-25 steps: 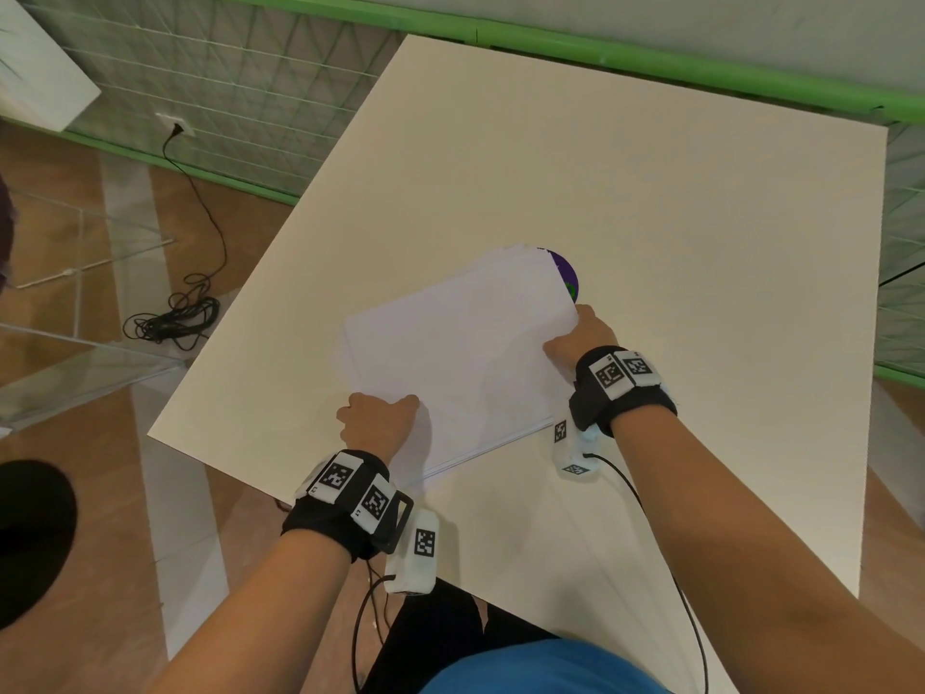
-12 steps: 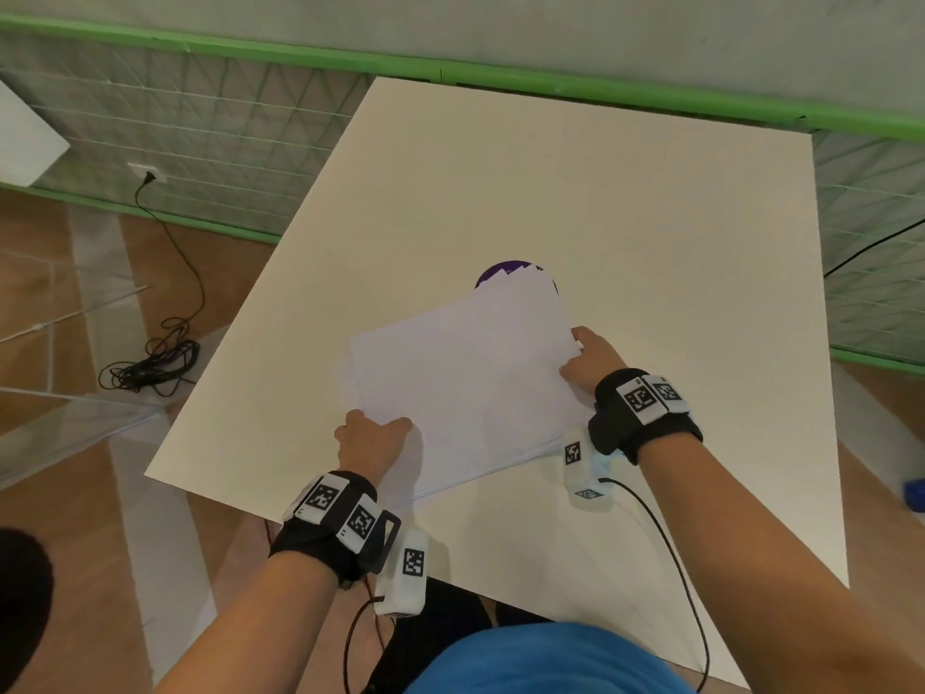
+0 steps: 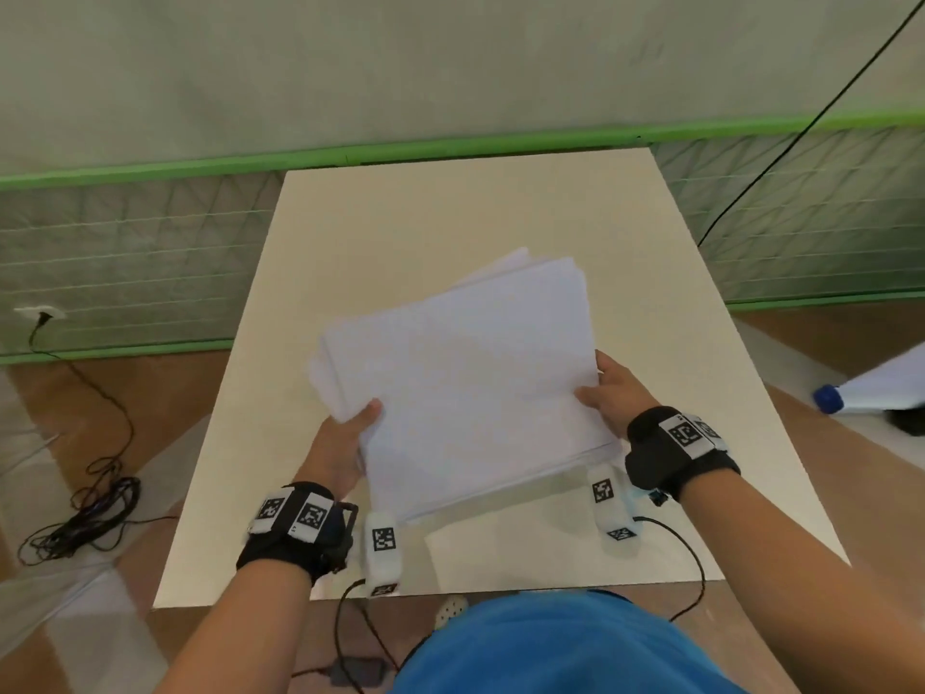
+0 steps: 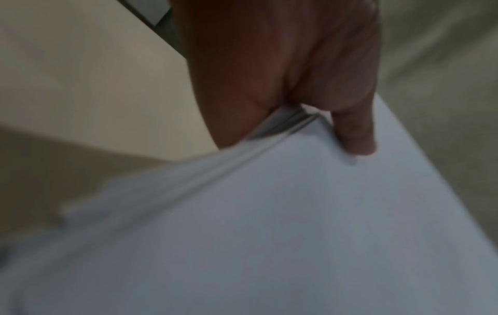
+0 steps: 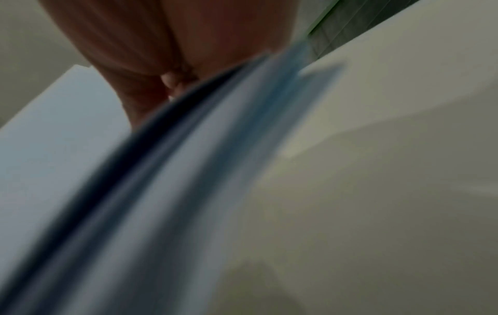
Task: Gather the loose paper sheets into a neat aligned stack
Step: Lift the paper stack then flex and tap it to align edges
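The cream table (image 3: 450, 217) fills the middle of the head view, running from the green rail at the top down to the person's blue shirt at the bottom edge. In the centre of the frame the paper sheets (image 3: 465, 383) are all together in one bundle, raised off the tabletop and tilted, so the gathering looks done. The squaring-up does not: at the upper part of the bundle several corners fan out past one another, and along the left side the edges step apart. The left hand (image 3: 345, 448) clamps the bundle's lower left edge, thumb on top and fingers underneath, as the left wrist view confirms. The right hand (image 3: 613, 388) pinches the right edge the same way. To my eye, tapping the edges flush and laying the stack down are still left.
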